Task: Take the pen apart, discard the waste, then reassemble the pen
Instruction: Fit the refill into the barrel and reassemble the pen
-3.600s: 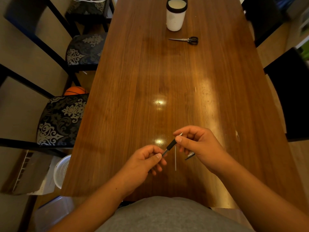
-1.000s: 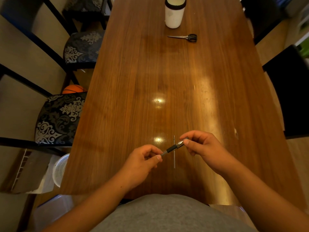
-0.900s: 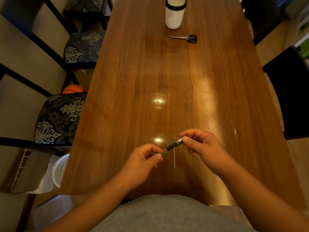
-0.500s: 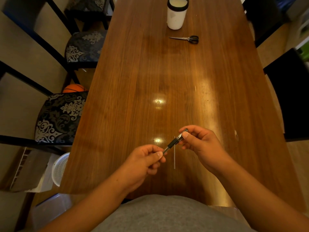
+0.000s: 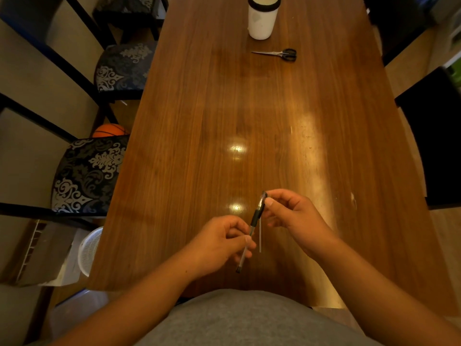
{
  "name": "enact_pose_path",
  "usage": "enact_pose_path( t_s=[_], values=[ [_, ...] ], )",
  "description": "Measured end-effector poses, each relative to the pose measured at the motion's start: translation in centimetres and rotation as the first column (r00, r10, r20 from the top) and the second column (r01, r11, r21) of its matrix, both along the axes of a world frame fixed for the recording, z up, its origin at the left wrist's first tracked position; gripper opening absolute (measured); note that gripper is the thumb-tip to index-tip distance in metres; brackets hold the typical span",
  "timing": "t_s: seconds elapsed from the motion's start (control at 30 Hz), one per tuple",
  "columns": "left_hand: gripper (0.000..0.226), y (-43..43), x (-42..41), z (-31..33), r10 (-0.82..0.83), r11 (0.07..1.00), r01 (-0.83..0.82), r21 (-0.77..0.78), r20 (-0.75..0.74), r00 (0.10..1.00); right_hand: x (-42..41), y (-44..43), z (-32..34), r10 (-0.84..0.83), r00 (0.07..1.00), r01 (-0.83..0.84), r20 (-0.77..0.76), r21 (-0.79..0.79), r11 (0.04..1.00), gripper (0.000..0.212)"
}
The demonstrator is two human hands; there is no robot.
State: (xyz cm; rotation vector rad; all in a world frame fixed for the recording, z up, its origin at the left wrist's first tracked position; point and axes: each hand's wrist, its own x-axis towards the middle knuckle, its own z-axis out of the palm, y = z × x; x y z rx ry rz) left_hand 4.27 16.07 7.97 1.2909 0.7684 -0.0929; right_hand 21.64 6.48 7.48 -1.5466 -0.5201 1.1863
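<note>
Hands meet over the near end of the wooden table (image 5: pixel 199 121), and the pen (image 5: pixel 252 228) is held between them, clear of the tabletop. The left hand (image 5: pixel 219 243) is closed in a pinch on the lower, clear stretch of the barrel, thumb over curled fingers, with the dark bottom end poking out below the fist. The right hand (image 5: pixel 294 216) is pinched, thumb against forefinger, on the pen's upper end, the other fingers loosely curled behind. The black grip section is seen in the gap between the two hands, and the pen is tilted, top end away from the body and slightly to the right.

Just beside the pen, a thin pale refill (image 5: pixel 260 236) is seen lying on the table, running lengthwise toward the person; its upper part is hidden behind the pen and the right hand.

At the far end, a white cup (image 5: pixel 262 18) with a dark rim is stood upright; something pale is seen at its open top, though what it is cannot be told. Black-handled scissors (image 5: pixel 277 54) are laid shut near it, blades pointing left. A white slatted basket (image 5: pixel 89 250) is seen on the floor off the table's left edge, its contents hidden by the tabletop.
</note>
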Motion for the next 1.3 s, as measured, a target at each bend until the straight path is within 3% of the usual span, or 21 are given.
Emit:
enact_pose_path(
  t_s=[0.1, 0.2, 0.3, 0.37, 0.6, 1.1, 1.3],
  values=[
    [0.013, 0.2, -0.4, -1.7, 0.031, 0.998, -0.026, 0.061, -0.072, 0.997, 0.6, -1.2, -2.4, 0.037, 0.973, 0.014, 0.230, -0.217, 0.976, 0.017],
    [0.014, 0.2, -1.0, -3.4, 0.024, 0.989, 0.001, 0.148, -0.166, 0.986, 1.4, -3.7, -5.0, 0.300, 0.814, -0.024, 0.498, -0.487, 0.873, 0.046],
    [0.011, 0.2, -1.5, -5.0, 0.002, 0.974, 0.059, 0.220, -0.267, 0.964, 2.0, -6.3, -7.1, 0.568, 0.603, -0.080, 0.560, -0.666, 0.742, 0.067],
    [0.011, 0.1, -1.5, -6.1, 0.004, 0.963, 0.084, 0.256, -0.322, 0.947, 2.1, -7.6, -8.3, 0.654, 0.527, -0.086, 0.542, -0.732, 0.676, 0.077],
    [0.012, -0.4, -0.9, -9.7, 0.023, 0.909, 0.166, 0.383, -0.444, 0.896, 1.8, -9.6, -10.7, 0.711, 0.459, -0.072, 0.533, -0.775, 0.628, 0.094],
    [0.009, -0.9, 1.7, -11.8, 0.032, 0.810, 0.256, 0.527, -0.477, 0.879, 2.2, -10.4, -12.4, 0.690, 0.423, -0.046, 0.588, -0.746, 0.664, 0.095],
    [0.011, -1.1, 1.5, -11.7, 0.047, 0.814, 0.244, 0.527, -0.480, 0.876, 2.4, -10.5, -12.2, 0.691, 0.418, -0.050, 0.590, -0.745, 0.666, 0.095]
  ],
)
